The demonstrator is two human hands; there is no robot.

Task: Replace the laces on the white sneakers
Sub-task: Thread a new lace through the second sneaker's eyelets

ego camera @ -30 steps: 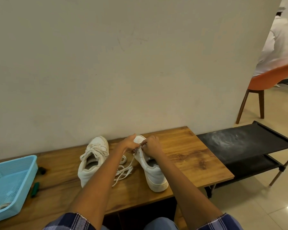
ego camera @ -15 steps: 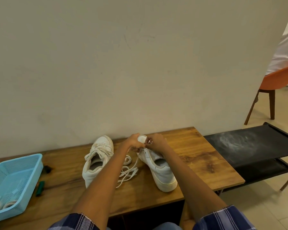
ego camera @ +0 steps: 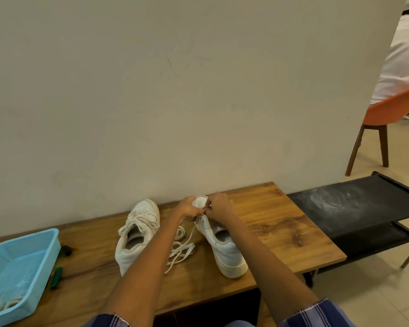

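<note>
Head view: the left hand [ego camera: 189, 209] and right hand [ego camera: 219, 207] are kept pinched on the white lace [ego camera: 191, 235] at the toe eyelets of the right sneaker [ego camera: 224, 249] on the desk [ego camera: 281, 223], little altered over the last second, so threading is judged barely begun. The laced left sneaker [ego camera: 137, 232] lies beside; loose lace coils between could snag. A blue basket [ego camera: 21, 265] sits well apart.

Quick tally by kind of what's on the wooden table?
White sneakers: 2, left one, right one
Loose lace: 1
Blue basket: 1
Small green items: 2, one, darker one
Total: 6
</note>
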